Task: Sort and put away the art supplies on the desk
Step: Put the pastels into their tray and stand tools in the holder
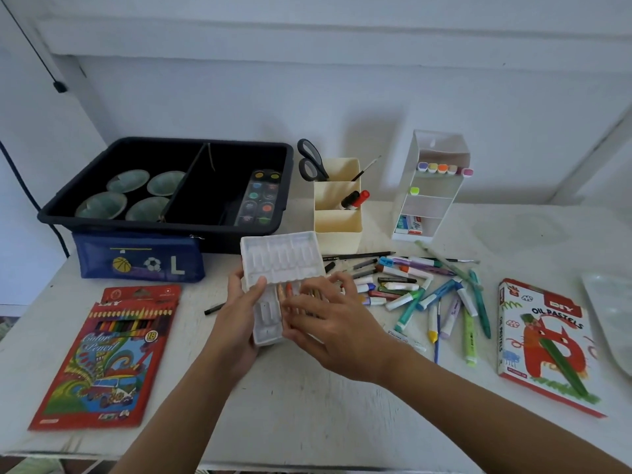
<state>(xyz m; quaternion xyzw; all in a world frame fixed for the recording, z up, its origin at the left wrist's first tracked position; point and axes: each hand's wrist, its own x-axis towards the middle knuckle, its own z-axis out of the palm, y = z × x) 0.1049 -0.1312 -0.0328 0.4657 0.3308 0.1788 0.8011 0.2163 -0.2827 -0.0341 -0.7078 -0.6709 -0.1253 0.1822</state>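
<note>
Your left hand point(236, 316) grips the white plastic pastel tray point(284, 258) from its left side, thumb curled over the top edge. It holds the tray just above the near middle of the desk point(307, 405). Your right hand point(337, 323) lies spread, fingers nearly straight, resting on the few oil pastels point(289, 289) that show in the tray's slots. It pinches nothing that I can see. Most slots that show look bare, so filling this tray seems barely begun.

Some sorting looks done already:
- At far left, the black bin point(154, 225) holds four green dishes point(128, 181) in its left section and a watercolour palette point(261, 198) in its right.
- The cream pen holder point(338, 230) behind the tray carries scissors point(311, 162) and a few markers.
- The white tiered organizer point(427, 206) to its right has a row of highlighters point(443, 168) on its top shelf.

Plenty is left:
- A loose pile of markers and highlighters point(427, 289) sprawls just right of your hands.
- The oil pastels box point(547, 343) lies at near right, waiting for its tray.
- The colour pencil pack point(109, 350) lies at near left, with the blue pencil pouch point(140, 258) beyond it against the bin.

I'd put you somewhere short of halfway.
</note>
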